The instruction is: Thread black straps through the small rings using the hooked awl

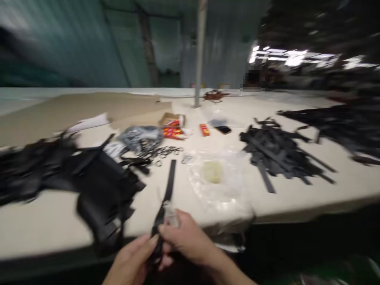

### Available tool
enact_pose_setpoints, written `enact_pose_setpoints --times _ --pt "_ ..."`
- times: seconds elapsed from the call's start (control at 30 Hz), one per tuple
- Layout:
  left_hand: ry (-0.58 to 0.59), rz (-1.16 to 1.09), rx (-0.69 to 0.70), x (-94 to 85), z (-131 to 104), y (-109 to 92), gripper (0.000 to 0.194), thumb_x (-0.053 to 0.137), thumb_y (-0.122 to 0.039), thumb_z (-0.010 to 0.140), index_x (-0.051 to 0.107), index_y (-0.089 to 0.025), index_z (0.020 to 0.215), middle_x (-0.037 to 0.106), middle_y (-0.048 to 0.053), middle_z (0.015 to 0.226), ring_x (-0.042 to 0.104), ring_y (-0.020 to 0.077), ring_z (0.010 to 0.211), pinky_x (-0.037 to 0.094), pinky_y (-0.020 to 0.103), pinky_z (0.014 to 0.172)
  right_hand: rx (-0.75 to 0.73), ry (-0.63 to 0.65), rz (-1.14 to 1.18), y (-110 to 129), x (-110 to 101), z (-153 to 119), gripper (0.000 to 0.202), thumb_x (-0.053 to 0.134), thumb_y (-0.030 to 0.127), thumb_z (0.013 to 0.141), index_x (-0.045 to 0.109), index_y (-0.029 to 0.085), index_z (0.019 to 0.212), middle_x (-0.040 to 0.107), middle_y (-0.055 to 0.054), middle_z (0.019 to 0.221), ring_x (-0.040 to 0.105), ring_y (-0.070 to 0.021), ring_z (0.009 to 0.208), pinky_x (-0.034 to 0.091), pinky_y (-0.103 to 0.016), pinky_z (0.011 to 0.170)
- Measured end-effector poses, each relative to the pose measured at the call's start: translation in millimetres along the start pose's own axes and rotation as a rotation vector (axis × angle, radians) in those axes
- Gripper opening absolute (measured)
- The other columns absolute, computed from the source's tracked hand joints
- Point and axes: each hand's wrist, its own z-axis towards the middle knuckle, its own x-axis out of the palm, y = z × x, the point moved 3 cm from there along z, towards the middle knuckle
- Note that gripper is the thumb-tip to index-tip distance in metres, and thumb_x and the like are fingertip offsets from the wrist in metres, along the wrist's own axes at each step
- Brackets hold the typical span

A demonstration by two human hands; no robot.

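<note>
A black webbing strap runs from the table top down over its front edge into my hands. My left hand is closed on the strap's lower end, thumb on top. Close beside it, my right hand pinches the same strap between thumb and fingers. A small whitish object shows at my right hand's index finger; blur hides what it is. Part of the strap between the hands is covered by fingers.
Black fabric pieces lie left, with black rings beyond. A clear plastic bag with a pale yellowish round patch lies right of the strap. Farther right is a black strap pile. A pole stands behind a phone.
</note>
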Motion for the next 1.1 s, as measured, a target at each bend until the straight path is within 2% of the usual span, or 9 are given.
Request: enact_pose_setpoints --times 0.07,0.17,0.33,0.73,0.97,1.1 --pt "-0.083 -0.047 -0.019 -16.7 -14 0 0.022 0.062 -0.033 0.080 0.068 -0.012 0.082 0.068 0.007 0.077 0.061 0.0157 0.065 0.049 0.028 0.063 -0.005 -0.054 0.238 -7 -1 6 0.027 0.054 0.042 0.084 0.044 0.018 0.078 0.042 0.010 0.049 0.046 -0.0066 0.038 0.047 -0.023 0.046" --pt "-0.057 -0.136 -0.007 -21.5 -18 -2 0.023 0.063 -0.031 0.079 0.069 -0.009 0.078 0.068 0.008 0.072 0.061 0.0143 0.061 0.045 0.024 0.061 0.071 -0.018 0.342 -9 -3 6 0.033 0.061 0.045 0.079 0.040 0.019 0.077 0.046 0.009 0.049 0.048 -0.0080 0.038 0.048 -0.025 0.047" --pt "-0.053 -0.159 0.015 -17.9 -18 -3 0.023 0.063 -0.031 0.079 0.068 -0.008 0.079 0.067 0.009 0.074 0.062 0.0148 0.062 0.044 0.024 0.061 0.103 -0.020 0.322 -4 -2 0 0.033 0.062 0.046 0.079 0.041 0.020 0.077 0.047 0.008 0.051 0.050 -0.0095 0.041 0.049 -0.028 0.050" --pt "-0.113 -0.047 0.043 -25.6 -15 -1 0.023 0.062 -0.032 0.079 0.068 -0.009 0.080 0.068 0.007 0.072 0.061 0.0148 0.062 0.044 0.024 0.062 0.069 -0.002 0.211 -4 -3 4 0.031 0.058 0.046 0.082 0.042 0.019 0.079 0.047 0.007 0.057 0.052 -0.0096 0.049 0.046 -0.025 0.054" --pt "-0.040 -0.145 0.011 -26.8 -14 2 0.023 0.058 -0.029 0.082 0.066 -0.008 0.080 0.066 0.008 0.074 0.061 0.0150 0.063 0.044 0.026 0.064 0.058 0.011 0.228 -6 -2 6 0.030 0.056 0.045 0.084 0.040 0.020 0.079 0.045 0.008 0.054 0.050 -0.0092 0.045 0.048 -0.028 0.053" --pt "-0.054 -0.089 0.071 -30.2 -11 2 0.021 0.057 -0.028 0.083 0.065 -0.008 0.081 0.066 0.007 0.073 0.061 0.0148 0.063 0.043 0.025 0.064 0.035 -0.088 0.105 -4 -3 4 0.031 0.055 0.047 0.083 0.042 0.019 0.080 0.047 0.006 0.055 0.051 -0.0105 0.047 0.048 -0.027 0.053"
